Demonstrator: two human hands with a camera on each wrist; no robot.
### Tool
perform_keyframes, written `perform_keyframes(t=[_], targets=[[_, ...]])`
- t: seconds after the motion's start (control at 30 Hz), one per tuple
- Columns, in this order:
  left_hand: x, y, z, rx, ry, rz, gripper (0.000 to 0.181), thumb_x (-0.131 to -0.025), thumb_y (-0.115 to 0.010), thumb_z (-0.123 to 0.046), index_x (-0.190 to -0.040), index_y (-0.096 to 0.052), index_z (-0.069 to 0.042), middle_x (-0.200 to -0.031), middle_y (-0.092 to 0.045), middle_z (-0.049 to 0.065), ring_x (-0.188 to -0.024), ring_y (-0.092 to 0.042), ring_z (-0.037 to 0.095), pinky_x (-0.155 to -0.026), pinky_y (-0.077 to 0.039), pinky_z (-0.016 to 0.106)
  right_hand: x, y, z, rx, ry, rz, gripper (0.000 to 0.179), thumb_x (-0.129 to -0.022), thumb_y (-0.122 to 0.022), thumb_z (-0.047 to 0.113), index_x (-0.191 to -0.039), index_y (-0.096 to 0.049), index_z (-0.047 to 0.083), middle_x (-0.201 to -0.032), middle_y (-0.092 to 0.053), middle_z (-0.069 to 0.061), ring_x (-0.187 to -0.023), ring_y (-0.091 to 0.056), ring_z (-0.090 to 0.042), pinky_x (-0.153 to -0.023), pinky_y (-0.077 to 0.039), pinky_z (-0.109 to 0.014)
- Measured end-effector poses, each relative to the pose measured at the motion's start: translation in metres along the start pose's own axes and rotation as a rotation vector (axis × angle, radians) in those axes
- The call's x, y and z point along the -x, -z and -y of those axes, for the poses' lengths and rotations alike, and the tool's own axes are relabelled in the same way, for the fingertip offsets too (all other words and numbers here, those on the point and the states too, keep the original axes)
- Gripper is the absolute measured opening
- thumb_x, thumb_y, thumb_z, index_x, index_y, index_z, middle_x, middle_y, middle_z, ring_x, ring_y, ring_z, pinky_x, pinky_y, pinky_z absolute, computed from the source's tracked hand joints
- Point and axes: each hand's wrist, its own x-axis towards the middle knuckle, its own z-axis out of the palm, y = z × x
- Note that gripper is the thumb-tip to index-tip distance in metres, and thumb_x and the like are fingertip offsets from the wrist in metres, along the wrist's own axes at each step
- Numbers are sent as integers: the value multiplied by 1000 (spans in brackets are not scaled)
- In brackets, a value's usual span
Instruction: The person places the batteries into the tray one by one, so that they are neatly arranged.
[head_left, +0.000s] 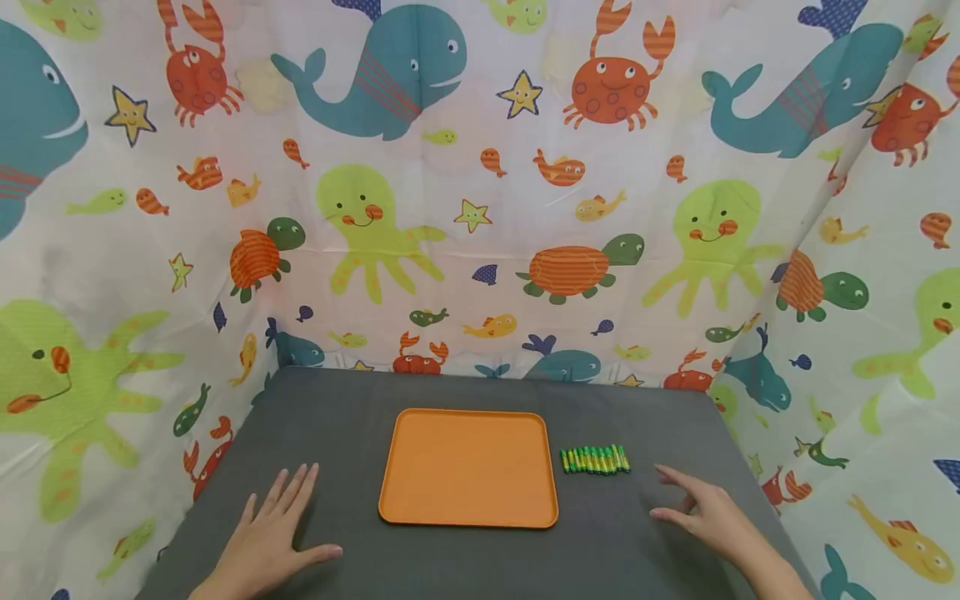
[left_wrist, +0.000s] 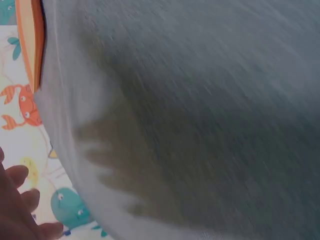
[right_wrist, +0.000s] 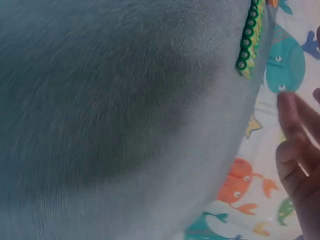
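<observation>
You're apparently starting: left hand (head_left: 266,537) spread, right hand (head_left: 708,512) loosely bent, both empty. Taking batteries (head_left: 595,460) is likely requiring a leftward right-hand reach.

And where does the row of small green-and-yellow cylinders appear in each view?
Head: the cylinders lie just right of the orange rectangular tray.
Left wrist: not in it.
Right wrist: at the upper right, running to the top edge.
Shared landmark: the dark grey tabletop.

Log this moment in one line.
left hand: empty, left of orange tray | right hand: empty, right of green-yellow batteries | batteries: side-by-side row, right of tray | tray: on gray table
</observation>
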Motion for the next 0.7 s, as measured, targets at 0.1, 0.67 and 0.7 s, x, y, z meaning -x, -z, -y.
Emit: perform_keyframes(t=[0.1, 0.67, 0.7], targets=[[-13, -7, -8, 70, -4, 58, 132, -69, -64, -87, -164, -13, -11, -167, -20, 18, -153, -17, 46, -113, -10, 78, -12, -9, -11, -58, -13, -34, 70, -82, -83, 36, -142, -58, 11, -120, -71, -14, -54, -44, -2, -51, -40, -23], [-56, -47, -43, 406, -73, 176, 142, -59, -91, -61, -163, -10, -6, -168, -13, 20, -154, -17, 42, -117, -26, 65, -59, -44, -45, -199, -78, 28, 86, -79, -87, 17, -153, -44, 14, -123, -61, -18, -65, -58, -12, -60, -46, -27], [-58, -49, -43, 405, -79, 174, 142, -59, -91, -61, -163, -10, -5, -168, -14, 20, -154, -17, 42, -117, -26, 64, -60, -45, -46, -208, -84, 38, 87, -78, -88, 17, -153, -44, 15, -127, -60, -18, -65, -59, -13, -60, -46, -27]])
